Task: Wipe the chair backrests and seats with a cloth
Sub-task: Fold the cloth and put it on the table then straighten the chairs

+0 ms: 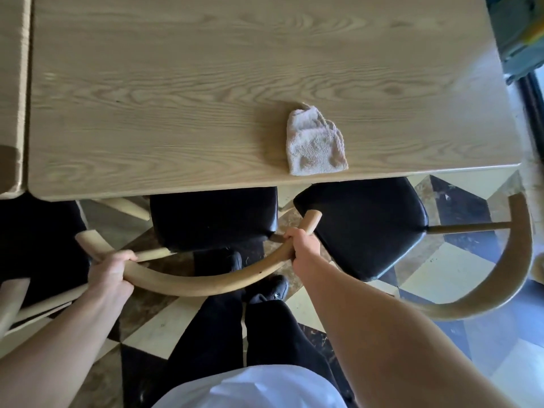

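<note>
Head view: left hand and right hand both curl tight around the curved wooden backrest; move it squarely. The folded cloth lies on the table, beyond the right fingers.

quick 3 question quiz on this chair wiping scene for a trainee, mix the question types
1. True or false: the cloth is in the right hand.
2. What do both hands grip? A) the table edge B) the curved backrest C) the black seat
3. Fill in: the cloth lies on the ____ near its front edge.

Key:
1. False. It lies loose on the table; neither hand touches it.
2. B. The left hand and the right hand each grip one side of the middle chair's backrest.
3. table
</note>
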The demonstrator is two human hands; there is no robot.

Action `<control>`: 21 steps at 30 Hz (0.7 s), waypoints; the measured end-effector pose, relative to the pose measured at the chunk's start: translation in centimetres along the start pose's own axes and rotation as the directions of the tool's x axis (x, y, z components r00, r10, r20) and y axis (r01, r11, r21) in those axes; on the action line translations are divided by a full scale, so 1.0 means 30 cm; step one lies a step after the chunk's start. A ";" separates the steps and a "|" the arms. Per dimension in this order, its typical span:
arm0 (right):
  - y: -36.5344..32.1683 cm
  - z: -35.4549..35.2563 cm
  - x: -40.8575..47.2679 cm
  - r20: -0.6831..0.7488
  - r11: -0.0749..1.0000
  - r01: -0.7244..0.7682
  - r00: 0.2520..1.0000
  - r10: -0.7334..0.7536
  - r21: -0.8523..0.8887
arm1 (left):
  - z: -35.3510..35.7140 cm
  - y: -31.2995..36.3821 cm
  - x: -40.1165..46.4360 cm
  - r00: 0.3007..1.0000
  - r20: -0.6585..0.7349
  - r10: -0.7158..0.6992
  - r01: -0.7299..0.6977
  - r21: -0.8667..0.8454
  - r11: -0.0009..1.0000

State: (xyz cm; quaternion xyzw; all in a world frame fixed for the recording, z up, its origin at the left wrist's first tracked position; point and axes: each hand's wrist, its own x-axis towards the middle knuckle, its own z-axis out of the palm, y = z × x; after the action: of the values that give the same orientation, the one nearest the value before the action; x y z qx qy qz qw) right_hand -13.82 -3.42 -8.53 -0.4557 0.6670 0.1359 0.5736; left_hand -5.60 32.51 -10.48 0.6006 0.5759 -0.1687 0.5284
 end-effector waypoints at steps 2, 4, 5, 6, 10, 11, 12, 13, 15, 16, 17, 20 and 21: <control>-0.015 0.015 0.002 0.002 1.000 0.000 1.000 0.000 0.007 | 0.001 0.021 0.007 1.000 -0.008 -0.026 0.026 -0.031 0.999; -0.028 0.032 0.000 0.009 1.000 -0.010 1.000 0.010 0.002 | -0.001 0.046 0.024 1.000 0.006 -0.014 0.014 -0.019 1.000; -0.028 0.035 0.000 0.008 1.000 -0.010 1.000 0.010 -0.001 | -0.008 0.048 0.039 1.000 0.014 -0.011 0.011 -0.020 1.000; -0.033 0.042 0.000 0.006 1.000 -0.010 1.000 0.010 -0.003 | -0.013 0.048 0.065 1.000 0.020 -0.012 0.012 -0.011 1.000; -0.035 0.052 0.000 -0.014 0.999 -0.034 0.999 0.034 -0.013 | -0.016 0.059 0.097 1.000 -0.009 -0.004 0.003 -0.035 0.999; -0.031 0.051 -0.001 -0.011 0.999 -0.038 0.999 0.038 -0.016 | -0.012 0.062 0.083 1.000 -0.014 -0.007 0.006 -0.041 0.999; -0.029 0.052 -0.003 -0.006 0.999 -0.038 0.999 0.038 -0.017 | -0.011 0.065 0.069 1.000 -0.006 -0.007 0.006 -0.040 0.999; -0.028 0.053 -0.005 -0.004 0.999 -0.035 0.999 0.035 -0.017 | -0.011 0.067 0.061 1.000 0.004 0.000 0.000 -0.051 0.999; -0.029 0.054 -0.004 -0.009 0.999 -0.031 0.999 0.031 -0.012 | -0.006 0.073 0.047 1.000 0.014 0.015 -0.014 -0.062 0.998; -0.027 0.054 -0.005 -0.013 0.999 -0.033 0.999 0.033 -0.011 | -0.006 0.071 0.040 1.000 0.016 0.017 -0.016 -0.070 0.997; -0.028 0.054 -0.007 -0.012 0.999 -0.033 0.999 0.033 -0.009 | -0.005 0.070 0.034 0.999 0.034 0.025 -0.023 -0.078 0.997; -0.017 0.054 -0.021 -0.003 1.000 -0.023 1.000 0.023 0.000 | -0.008 0.059 0.019 0.998 0.050 0.042 -0.038 -0.081 0.996; -0.013 0.054 -0.028 0.001 1.000 -0.019 1.000 0.019 0.005 | -0.007 0.056 0.014 0.998 0.051 0.043 -0.039 -0.084 0.996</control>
State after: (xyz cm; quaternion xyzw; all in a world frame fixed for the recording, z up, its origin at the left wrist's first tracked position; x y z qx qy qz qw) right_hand -12.54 -2.11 -8.14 -0.4480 0.6713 0.1400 0.5737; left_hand -4.12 33.28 -10.00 0.5851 0.5558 -0.1498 0.5713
